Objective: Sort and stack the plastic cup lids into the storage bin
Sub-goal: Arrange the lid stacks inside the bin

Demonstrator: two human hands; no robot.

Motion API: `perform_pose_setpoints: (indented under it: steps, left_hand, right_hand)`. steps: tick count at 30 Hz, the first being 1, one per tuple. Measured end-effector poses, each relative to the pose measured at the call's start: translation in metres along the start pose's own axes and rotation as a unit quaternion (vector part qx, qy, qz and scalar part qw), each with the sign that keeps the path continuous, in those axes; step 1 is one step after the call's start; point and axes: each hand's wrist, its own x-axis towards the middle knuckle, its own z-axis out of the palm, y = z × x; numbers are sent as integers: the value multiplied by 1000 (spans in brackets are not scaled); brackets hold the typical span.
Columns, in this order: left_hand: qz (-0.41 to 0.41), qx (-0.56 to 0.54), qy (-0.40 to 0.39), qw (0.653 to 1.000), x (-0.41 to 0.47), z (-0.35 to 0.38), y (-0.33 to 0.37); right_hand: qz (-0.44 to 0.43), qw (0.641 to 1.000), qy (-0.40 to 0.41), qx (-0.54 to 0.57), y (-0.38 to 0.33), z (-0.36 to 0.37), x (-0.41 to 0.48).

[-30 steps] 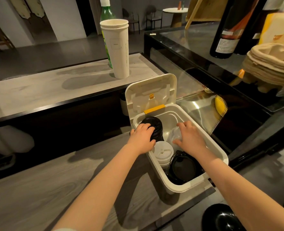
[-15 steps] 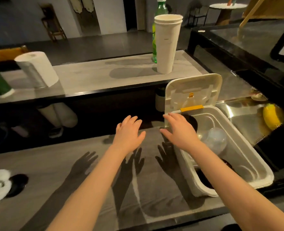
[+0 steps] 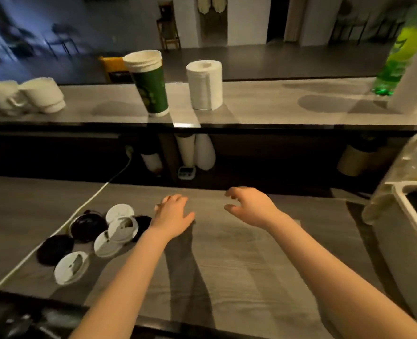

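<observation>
Both hands have swung left, away from the storage bin (image 3: 398, 199) at the right edge. My left hand (image 3: 172, 215) hovers flat, fingers released, just beside the scattered black and white lids (image 3: 123, 228); my right hand (image 3: 250, 207) hangs loosely curled, empty, over bare worktop (image 3: 227, 265).
</observation>
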Motion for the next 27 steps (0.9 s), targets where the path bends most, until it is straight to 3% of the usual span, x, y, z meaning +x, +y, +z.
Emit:
perform_pose_setpoints:
  steps: [8, 14, 22, 25, 27]
  left_hand:
    - [-86, 43, -106, 990, 20, 3, -160]
    - [-102, 23, -156, 982, 24, 26, -228]
    - [-27, -28, -68, 997, 32, 36, -244]
    - [13, -60, -7, 998, 38, 10, -239]
    - [50, -88, 43, 994, 39, -12, -232]
  right_hand:
    - [-5, 995, -97, 14, -103, 86, 72]
    - [41, 983, -178, 15, -143, 122, 104]
    - [70, 985, -155, 38, -165, 138, 133]
    - [84, 978, -89, 168, -179, 135, 145]
    - [81, 946, -55, 309, -192, 125, 150]
